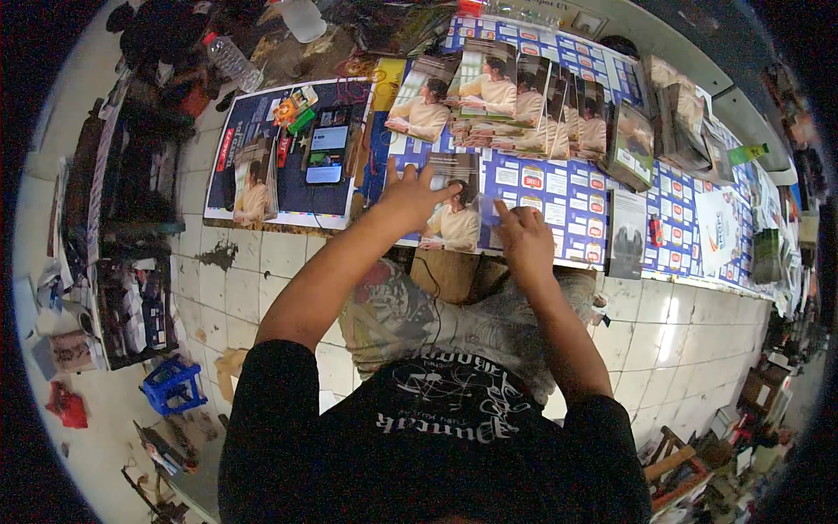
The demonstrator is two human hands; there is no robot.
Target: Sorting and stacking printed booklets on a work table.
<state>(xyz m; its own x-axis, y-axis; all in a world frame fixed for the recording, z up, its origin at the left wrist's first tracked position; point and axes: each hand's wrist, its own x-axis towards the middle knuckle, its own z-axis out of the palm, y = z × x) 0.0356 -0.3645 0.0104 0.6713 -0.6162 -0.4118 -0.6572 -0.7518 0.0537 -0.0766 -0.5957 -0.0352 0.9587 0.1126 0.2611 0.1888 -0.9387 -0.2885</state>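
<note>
Head view, left hand (412, 194): laid with fingers spread open on a printed sheet (451, 217) at the table's (572, 205) near edge.
Right hand (524, 234): fingers loosely curled, empty, beside that sheet.
Stacks (515, 100): more sheets fanned behind.
Phone (326, 144): left, flat.

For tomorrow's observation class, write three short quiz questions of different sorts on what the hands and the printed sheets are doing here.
1. True or false: the left hand lies spread on a printed sheet that shows a seated person.
2. Which lies left of that sheet? A) a phone B) a kettle C) a hammer
3. Fill in: the right hand points with one ____.

Key: 1 true. 2 A. 3 finger. More sheets lie fanned out across the table behind.
</note>
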